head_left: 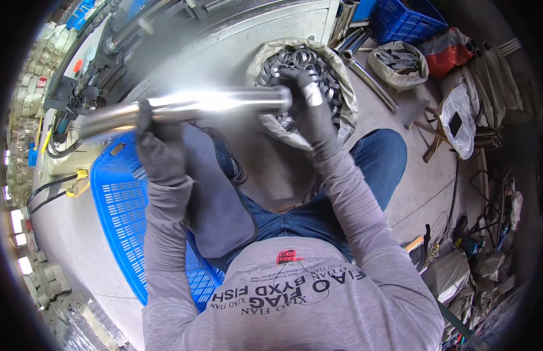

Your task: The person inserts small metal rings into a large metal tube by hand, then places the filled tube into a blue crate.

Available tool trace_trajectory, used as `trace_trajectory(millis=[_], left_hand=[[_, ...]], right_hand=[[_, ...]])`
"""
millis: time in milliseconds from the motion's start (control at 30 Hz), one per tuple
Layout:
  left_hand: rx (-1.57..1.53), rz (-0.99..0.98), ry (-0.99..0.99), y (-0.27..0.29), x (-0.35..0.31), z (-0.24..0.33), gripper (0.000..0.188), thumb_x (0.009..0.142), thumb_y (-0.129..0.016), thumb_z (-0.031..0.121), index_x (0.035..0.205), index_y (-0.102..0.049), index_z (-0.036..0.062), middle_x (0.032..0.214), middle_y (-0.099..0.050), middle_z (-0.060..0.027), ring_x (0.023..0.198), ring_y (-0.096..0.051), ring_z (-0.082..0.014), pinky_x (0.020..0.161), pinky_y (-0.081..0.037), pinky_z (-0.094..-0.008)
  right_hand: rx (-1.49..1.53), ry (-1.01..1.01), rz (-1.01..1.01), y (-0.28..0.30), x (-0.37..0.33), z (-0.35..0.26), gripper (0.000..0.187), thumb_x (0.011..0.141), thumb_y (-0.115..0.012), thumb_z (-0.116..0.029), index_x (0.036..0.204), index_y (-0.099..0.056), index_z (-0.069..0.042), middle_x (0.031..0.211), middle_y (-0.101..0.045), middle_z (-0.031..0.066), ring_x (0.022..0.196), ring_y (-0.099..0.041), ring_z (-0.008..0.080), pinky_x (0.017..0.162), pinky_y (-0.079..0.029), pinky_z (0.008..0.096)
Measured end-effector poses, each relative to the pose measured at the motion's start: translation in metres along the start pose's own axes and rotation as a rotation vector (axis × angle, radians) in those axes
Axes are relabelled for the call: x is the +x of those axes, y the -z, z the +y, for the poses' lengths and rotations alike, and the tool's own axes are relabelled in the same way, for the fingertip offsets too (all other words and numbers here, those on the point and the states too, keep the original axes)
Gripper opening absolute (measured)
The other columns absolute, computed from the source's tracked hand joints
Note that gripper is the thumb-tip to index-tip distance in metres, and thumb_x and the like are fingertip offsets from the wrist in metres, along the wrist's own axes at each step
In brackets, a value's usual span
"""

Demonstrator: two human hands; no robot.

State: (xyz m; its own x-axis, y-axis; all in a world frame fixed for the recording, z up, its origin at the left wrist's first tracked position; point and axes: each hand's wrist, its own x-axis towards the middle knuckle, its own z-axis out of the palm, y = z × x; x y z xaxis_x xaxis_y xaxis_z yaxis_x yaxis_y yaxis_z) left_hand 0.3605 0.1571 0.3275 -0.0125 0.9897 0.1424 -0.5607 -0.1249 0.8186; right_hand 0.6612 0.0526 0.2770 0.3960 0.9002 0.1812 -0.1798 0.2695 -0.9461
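A long, shiny metal tube lies sideways in front of me, smeared by motion at its left part. My left hand, in a dark grey glove, is closed around it left of the middle. At the tube's right end, my gloved right hand curls its fingers over the rim; some of them are hidden or blurred. Behind that hand stands a pale woven sack full of metal rings. Whether the right hand also has a ring in it I cannot tell.
A blue plastic basket stands by my left leg, next to a grey pad. Machinery is at the far left. Far right are a smaller sack of metal parts, loose tubes, a blue crate and a red bag.
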Motion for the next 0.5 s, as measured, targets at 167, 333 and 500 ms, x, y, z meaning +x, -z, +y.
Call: trace_trajectory(millis=[167,333,500], left_hand=[[0.969,-0.230,-0.481,-0.093,0.000,0.102,0.042,0.091,-0.073,-0.007,0.132,-0.068,-0.0021,0.116,-0.076,-0.0130,0.104,-0.072,-0.0176,0.083,-0.059,-0.0307],[1.516,-0.812,-0.777,-0.110,-0.024,0.066,0.053,0.077,-0.084,0.015,0.126,-0.066,0.0077,0.102,-0.068,-0.0167,0.089,-0.068,-0.0334,0.080,-0.054,-0.0434],[1.680,-0.865,-0.465,-0.064,-0.045,0.019,0.055,0.076,-0.082,0.028,0.125,-0.066,0.0078,0.104,-0.071,-0.0193,0.093,-0.070,-0.0402,0.082,-0.055,-0.0483]], right_hand=[[-1.416,-0.673,-0.079,0.103,0.011,0.019,0.059,0.096,-0.064,-0.046,0.137,-0.068,-0.004,0.140,-0.067,0.0214,0.129,-0.065,0.0349,0.105,-0.053,0.0425],[-1.723,-0.788,-0.205,0.112,-0.007,0.068,0.048,0.094,-0.064,-0.039,0.128,-0.075,-0.006,0.141,-0.067,0.0186,0.131,-0.065,0.0325,0.105,-0.054,0.0440],[-1.108,-0.396,0.106,0.120,0.004,0.085,0.042,0.092,-0.075,-0.035,0.121,-0.076,-0.004,0.117,-0.075,0.0203,0.109,-0.073,0.0325,0.093,-0.058,0.0436]])
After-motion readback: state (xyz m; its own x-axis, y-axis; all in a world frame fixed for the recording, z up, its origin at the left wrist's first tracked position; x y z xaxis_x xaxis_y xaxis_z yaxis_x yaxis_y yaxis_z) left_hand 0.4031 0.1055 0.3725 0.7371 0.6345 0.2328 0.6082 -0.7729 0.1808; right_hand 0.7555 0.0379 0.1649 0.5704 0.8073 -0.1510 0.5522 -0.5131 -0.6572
